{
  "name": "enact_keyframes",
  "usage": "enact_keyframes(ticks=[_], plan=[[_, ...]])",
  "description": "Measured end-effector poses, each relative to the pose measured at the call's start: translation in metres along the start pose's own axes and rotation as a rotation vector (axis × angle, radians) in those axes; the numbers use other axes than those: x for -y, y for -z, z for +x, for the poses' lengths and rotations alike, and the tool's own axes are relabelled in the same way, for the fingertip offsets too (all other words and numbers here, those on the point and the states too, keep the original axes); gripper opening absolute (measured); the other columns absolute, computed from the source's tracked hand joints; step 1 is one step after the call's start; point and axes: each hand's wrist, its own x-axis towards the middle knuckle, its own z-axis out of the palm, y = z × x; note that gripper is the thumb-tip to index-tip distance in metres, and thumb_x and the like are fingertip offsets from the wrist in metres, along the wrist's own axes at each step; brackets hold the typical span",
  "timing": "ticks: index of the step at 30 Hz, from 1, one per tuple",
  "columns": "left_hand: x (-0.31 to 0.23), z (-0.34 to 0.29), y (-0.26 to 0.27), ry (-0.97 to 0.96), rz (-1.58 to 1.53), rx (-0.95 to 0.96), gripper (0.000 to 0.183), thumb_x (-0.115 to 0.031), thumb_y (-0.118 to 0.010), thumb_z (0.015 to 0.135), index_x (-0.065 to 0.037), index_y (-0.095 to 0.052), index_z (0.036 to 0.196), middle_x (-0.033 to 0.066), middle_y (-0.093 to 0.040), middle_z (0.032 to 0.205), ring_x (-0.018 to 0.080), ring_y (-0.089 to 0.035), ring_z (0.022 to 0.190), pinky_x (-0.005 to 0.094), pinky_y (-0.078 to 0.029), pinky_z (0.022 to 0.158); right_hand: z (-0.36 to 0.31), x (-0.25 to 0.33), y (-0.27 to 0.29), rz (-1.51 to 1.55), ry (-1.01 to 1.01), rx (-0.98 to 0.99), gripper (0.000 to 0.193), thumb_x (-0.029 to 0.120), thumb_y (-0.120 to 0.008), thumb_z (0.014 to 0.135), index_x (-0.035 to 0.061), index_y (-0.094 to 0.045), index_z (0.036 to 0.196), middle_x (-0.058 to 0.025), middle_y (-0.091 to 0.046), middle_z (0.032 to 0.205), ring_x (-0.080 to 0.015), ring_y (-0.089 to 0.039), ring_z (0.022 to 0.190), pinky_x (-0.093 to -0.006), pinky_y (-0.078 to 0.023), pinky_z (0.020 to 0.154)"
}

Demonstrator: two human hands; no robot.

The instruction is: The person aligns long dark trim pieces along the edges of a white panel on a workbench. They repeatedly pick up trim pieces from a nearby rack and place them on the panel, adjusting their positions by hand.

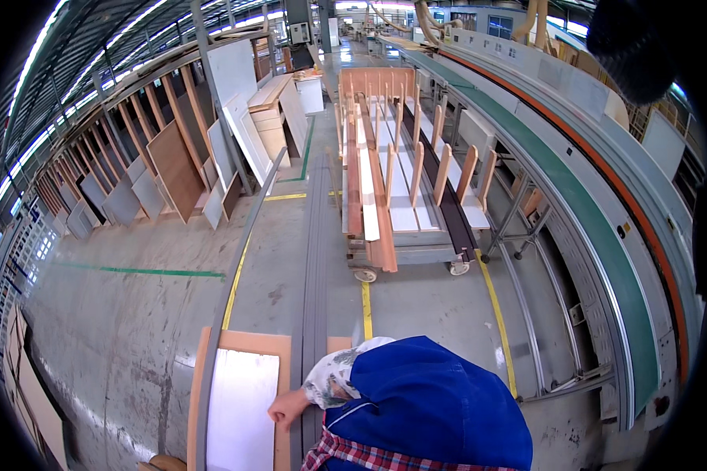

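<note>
A single hand shows, at the lower middle. I take it for my right hand, reaching left across my front from a patterned white sleeve cover. Its fingers are curled closed; what they hold, if anything, is hidden. The fist is just right of a white rectangular panel lying on a larger tan board. Beside it, long narrow grey strips run lengthwise and pass behind my sleeve. Another long grey strip crosses the board's left side. Blue clothing hides part of the arm. My left hand is out of view.
Ahead, a wheeled cart with upright wooden posts carries long boards and strips. A long machine with a green belt runs along the right. Sheets lean in a rack at the left. Yellow tape lines mark the floor.
</note>
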Motion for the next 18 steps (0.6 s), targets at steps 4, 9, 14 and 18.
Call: enact_keyframes(ticks=[4, 9, 14, 18], plan=[[-0.014, -0.025, 0.008, -0.043, 0.209, 0.222, 0.043, -0.042, -0.048, 0.088, -0.011, -0.056, 0.117, 0.015, -0.056, 0.11, 0.0322, -0.052, 0.097, 0.0476, -0.039, 0.081, -0.032, -0.004, -0.016, -0.428, 0.295, 0.043, 0.067, 0.047, -0.078, 0.052, 0.008, -0.055, 0.1, -0.0083, -0.058, 0.1, -0.0238, -0.052, 0.101, -0.045, -0.034, 0.088], [-0.054, -0.089, 0.028, -0.132, -0.286, 0.368, 0.05, -0.05, -0.056, 0.081, -0.016, -0.056, 0.117, 0.0112, -0.051, 0.119, 0.0305, -0.051, 0.099, 0.0489, -0.037, 0.083, -0.04, -0.021, -0.028, -0.469, 0.424, -0.098, 0.088, 0.054, -0.076, 0.046, 0.0067, -0.049, 0.114, -0.0124, -0.05, 0.114, -0.0291, -0.043, 0.114, -0.0481, -0.024, 0.099], [-0.079, -0.134, 0.041, -0.146, -0.449, 0.473, 0.049, -0.049, -0.058, 0.079, -0.015, -0.056, 0.114, 0.0118, -0.051, 0.116, 0.0311, -0.051, 0.097, 0.0486, -0.038, 0.081, -0.038, -0.02, -0.031, -0.399, 0.399, -0.164, 0.079, 0.055, -0.074, 0.05, 0.0072, -0.053, 0.109, -0.0105, -0.052, 0.11, -0.0303, -0.044, 0.108, -0.0469, -0.026, 0.095], [-0.081, -0.138, 0.042, -0.136, -0.459, 0.459, 0.048, -0.048, -0.06, 0.078, -0.014, -0.057, 0.112, 0.0123, -0.051, 0.113, 0.0315, -0.051, 0.096, 0.0484, -0.039, 0.08, -0.03, -0.013, -0.028, -0.455, 0.402, -0.14, 0.07, 0.057, -0.074, 0.05, 0.0107, -0.058, 0.101, -0.0069, -0.052, 0.101, -0.0276, -0.045, 0.098, -0.0427, -0.03, 0.085]])
